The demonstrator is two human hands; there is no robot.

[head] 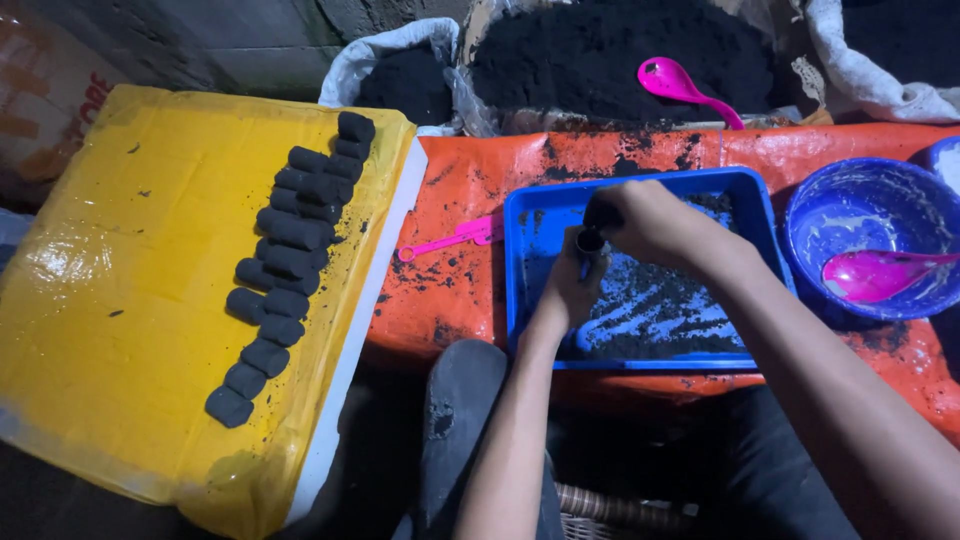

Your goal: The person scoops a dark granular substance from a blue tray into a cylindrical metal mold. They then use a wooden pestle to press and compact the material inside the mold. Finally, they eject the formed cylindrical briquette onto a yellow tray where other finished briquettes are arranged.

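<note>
- Your left hand [568, 290] is wrapped around a small dark tube [590, 241], upright over the blue tray [527, 215];
- Your right hand [648, 222] is curled closed on the tube's top;
- Black powder [650, 310] lies in the tray;
- Black cylinders [290, 262] sit in rows on the yellow board [130, 260], well apart to your left;
- A pink spoon [875, 272] rests in the bowl [870, 205].
</note>
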